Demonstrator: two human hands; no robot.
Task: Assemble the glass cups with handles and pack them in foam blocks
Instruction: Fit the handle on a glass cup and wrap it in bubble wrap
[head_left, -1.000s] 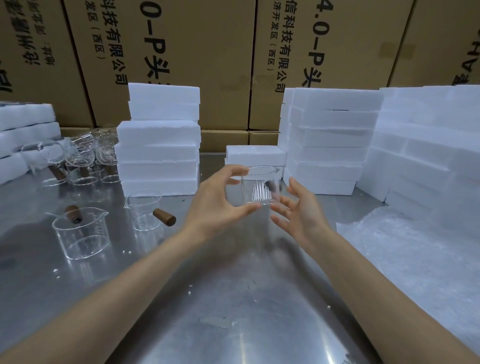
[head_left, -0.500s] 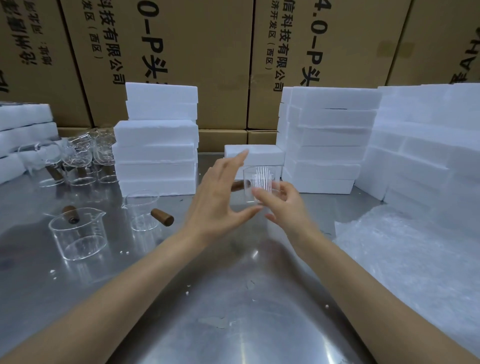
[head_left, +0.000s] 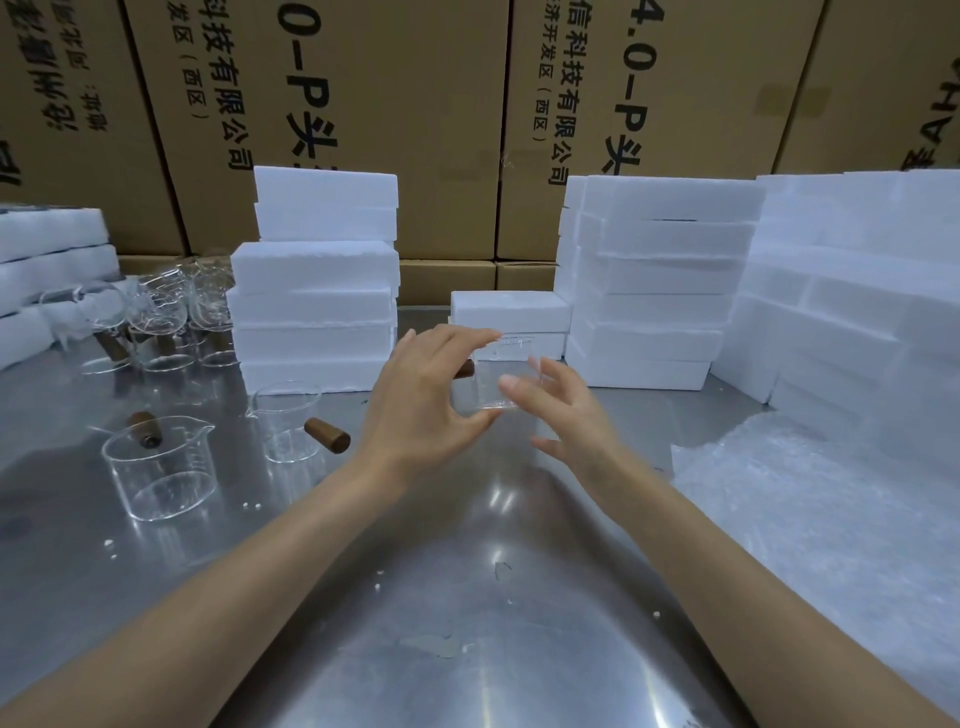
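Note:
A clear glass cup (head_left: 491, 387) is held up over the steel table (head_left: 467, 623), with its brown wooden handle (head_left: 465, 369) pointing left behind my left hand. My left hand (head_left: 426, 400) holds the cup with its fingers across the rim and its thumb under the base. The spread, fairly straight fingers of my right hand (head_left: 563, 415) touch the cup's right side. Two other handled cups (head_left: 158, 467) (head_left: 288, 426) stand on the table at the left. A low foam block pair (head_left: 511, 312) lies just behind the hands.
More glass cups (head_left: 156, 322) cluster at the back left. Foam stacks stand left of centre (head_left: 317, 291), right of centre (head_left: 654, 280) and along the right (head_left: 857, 291). Bubble wrap (head_left: 831, 519) covers the right side of the table. Cardboard boxes (head_left: 415, 104) wall the back.
The cup passed to my right hand and turned, then my left hand took hold of it again across rim and base. My right hand's fingers have loosened and spread.

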